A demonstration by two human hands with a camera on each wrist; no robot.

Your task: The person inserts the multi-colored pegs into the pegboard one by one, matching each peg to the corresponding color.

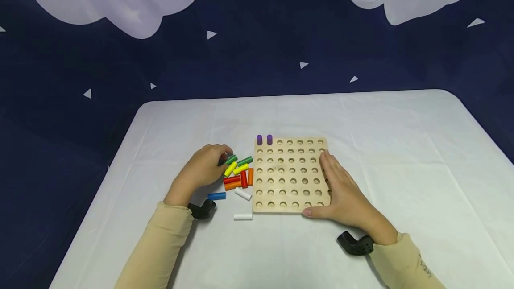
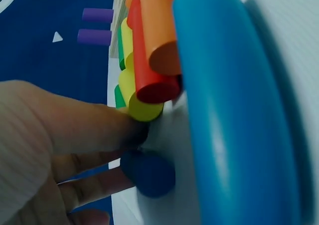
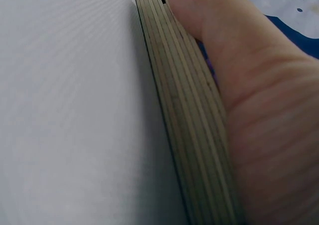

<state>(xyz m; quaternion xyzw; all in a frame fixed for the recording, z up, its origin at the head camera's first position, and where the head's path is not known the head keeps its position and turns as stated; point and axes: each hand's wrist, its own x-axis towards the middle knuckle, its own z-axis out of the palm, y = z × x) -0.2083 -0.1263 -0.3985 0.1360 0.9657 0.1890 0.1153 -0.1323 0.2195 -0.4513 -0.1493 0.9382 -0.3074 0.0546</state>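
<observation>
My left hand (image 1: 205,164) is at the far left of a loose group of pegs, its thumb and fingers closing on a dark blue peg (image 2: 149,174) in the left wrist view. Beside those fingertips lie green pegs (image 1: 245,161) and yellow pegs (image 1: 241,169). The square wooden board (image 1: 287,175) has rows of round holes, with two purple pegs (image 1: 269,139) upright at its far left corner. My right hand (image 1: 345,195) rests on the board's near right corner, fingers extended along the right side and thumb at the front edge.
Red pegs (image 1: 243,179) and orange pegs (image 1: 250,176) lie against the board's left side. A blue peg (image 1: 217,196) and two white pegs (image 1: 242,216) are nearer me. A white cloth covers the table (image 1: 401,146); a dark blue backdrop (image 1: 257,57) hangs behind.
</observation>
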